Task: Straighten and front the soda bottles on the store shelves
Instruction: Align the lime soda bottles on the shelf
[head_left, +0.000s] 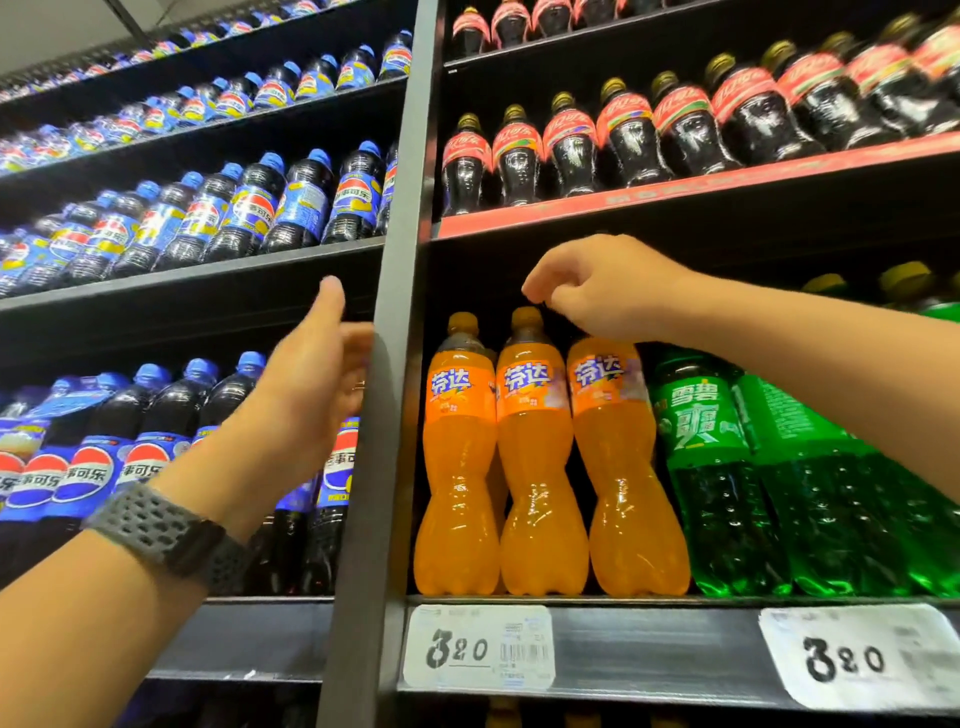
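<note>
Three orange soda bottles stand upright in a row on the right-hand shelf (649, 644), labels facing out: one on the left (457, 467), one in the middle (540, 467) and one on the right (623, 467). My right hand (608, 291) is curled over the top of the right orange bottle and hides its cap. My left hand (311, 384), with a grey watch band on its wrist, is spread open in front of the blue-labelled cola bottles (337, 467) on the left shelf, just beside the grey upright post (395, 260). It holds nothing.
Green soda bottles (711, 467) stand to the right of the orange ones, partly behind my right forearm. Red-labelled cola bottles (623, 140) fill the shelf above. More blue-labelled cola bottles (249, 208) line the upper left shelves. Price tags (478, 647) hang on the shelf edge.
</note>
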